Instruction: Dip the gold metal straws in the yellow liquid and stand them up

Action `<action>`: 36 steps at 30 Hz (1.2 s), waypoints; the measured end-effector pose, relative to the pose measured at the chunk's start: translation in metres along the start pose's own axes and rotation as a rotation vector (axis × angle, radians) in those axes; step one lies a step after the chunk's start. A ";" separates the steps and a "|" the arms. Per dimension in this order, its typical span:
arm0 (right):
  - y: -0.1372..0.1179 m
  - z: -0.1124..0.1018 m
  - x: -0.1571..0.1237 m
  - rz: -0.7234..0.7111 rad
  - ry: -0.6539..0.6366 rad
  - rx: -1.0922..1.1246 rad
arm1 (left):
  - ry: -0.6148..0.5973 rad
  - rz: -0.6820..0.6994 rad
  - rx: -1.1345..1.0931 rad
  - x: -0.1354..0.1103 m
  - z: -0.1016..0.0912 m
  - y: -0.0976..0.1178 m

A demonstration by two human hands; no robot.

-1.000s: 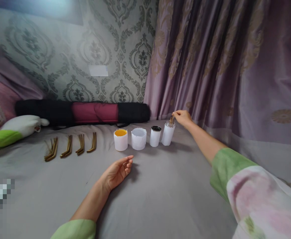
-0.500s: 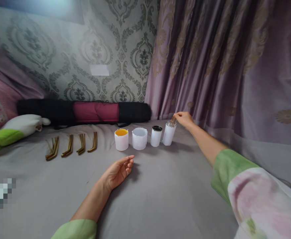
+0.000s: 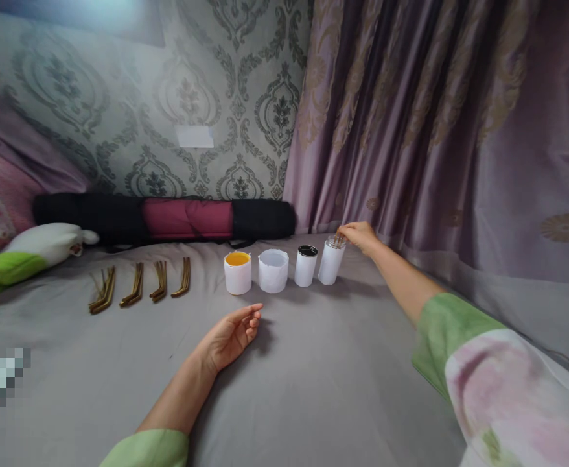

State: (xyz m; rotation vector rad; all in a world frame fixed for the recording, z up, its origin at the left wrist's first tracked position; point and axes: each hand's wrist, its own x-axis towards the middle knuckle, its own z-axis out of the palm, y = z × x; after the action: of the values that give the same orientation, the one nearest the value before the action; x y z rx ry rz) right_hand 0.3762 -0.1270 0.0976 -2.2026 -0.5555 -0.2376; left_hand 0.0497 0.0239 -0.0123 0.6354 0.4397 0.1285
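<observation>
My right hand point(image 3: 359, 237) pinches thin gold-brown straw-like sticks point(image 3: 337, 237) at the mouth of a tall white-wrapped jar point(image 3: 330, 263). Their lower ends are inside the jar's rim. My left hand point(image 3: 233, 336) rests on the grey sheet, loosely curled and holding nothing, in front of the containers. To the left of the jar stand a white-wrapped can with a dark inside point(image 3: 304, 269), a wide white tub with a pale inside point(image 3: 273, 272) and a white tub with a yellow-orange inside point(image 3: 238, 275). Several bundles of bent gold-brown sticks point(image 3: 133, 288) lie in a row further left.
Behind the containers, a long black and maroon rolled bag point(image 3: 187, 218) lies along the patterned wall. A green and white plush toy point(image 3: 26, 256) lies at the left. Purple curtains point(image 3: 411, 130) hang close behind my right arm. A grey sheet point(image 3: 323, 376) covers the surface.
My right hand has lowered slightly, bringing the sticks a little deeper into the tall jar. My left hand has stayed in place.
</observation>
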 end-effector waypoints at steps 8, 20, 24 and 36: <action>0.003 0.001 0.000 0.051 -0.014 0.059 | -0.001 0.002 0.004 0.001 0.000 0.001; 0.008 -0.008 -0.005 0.123 0.127 0.238 | 0.001 0.007 -0.001 0.003 -0.001 0.001; 0.011 -0.013 -0.012 0.164 0.198 0.328 | 0.005 0.008 0.001 0.002 -0.001 0.001; 0.019 -0.023 -0.047 0.407 0.251 0.697 | 0.002 0.007 -0.012 0.001 -0.001 0.001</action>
State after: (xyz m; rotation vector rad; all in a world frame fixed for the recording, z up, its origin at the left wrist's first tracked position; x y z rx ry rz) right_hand 0.3437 -0.1696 0.0831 -1.5274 -0.0219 -0.0800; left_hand 0.0503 0.0257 -0.0131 0.6247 0.4379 0.1384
